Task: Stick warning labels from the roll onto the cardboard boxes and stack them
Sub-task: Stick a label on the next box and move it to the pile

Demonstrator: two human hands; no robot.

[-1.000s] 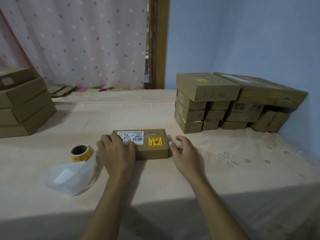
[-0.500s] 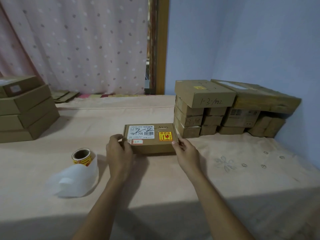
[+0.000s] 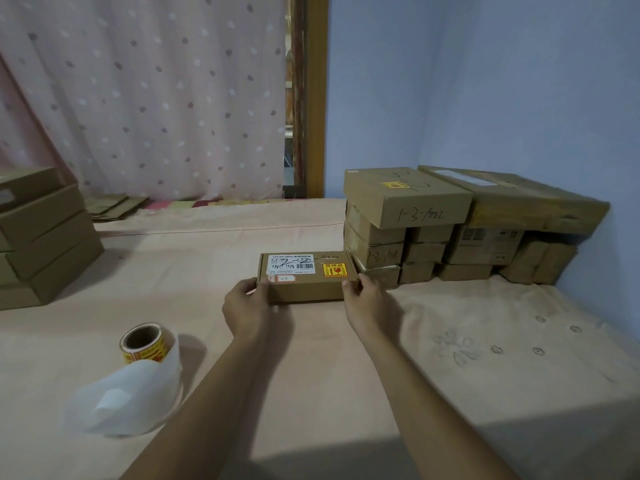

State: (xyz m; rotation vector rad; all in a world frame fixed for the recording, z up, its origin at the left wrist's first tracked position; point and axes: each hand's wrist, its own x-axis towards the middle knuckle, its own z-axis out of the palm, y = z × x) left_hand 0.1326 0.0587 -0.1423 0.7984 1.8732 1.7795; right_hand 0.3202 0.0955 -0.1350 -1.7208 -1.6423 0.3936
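The left hand (image 3: 246, 306) and right hand (image 3: 366, 299) each grip one end of the small cardboard box (image 3: 306, 278). Its warning label (image 3: 334, 270) is on, so it likely goes to the box stack (image 3: 408, 223) beside it.

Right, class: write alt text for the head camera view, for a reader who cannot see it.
Two hands, left hand and right hand, grip a labelled cardboard box by its ends over a cloth-covered table. A roll of labels sits left; stacked boxes stand right.
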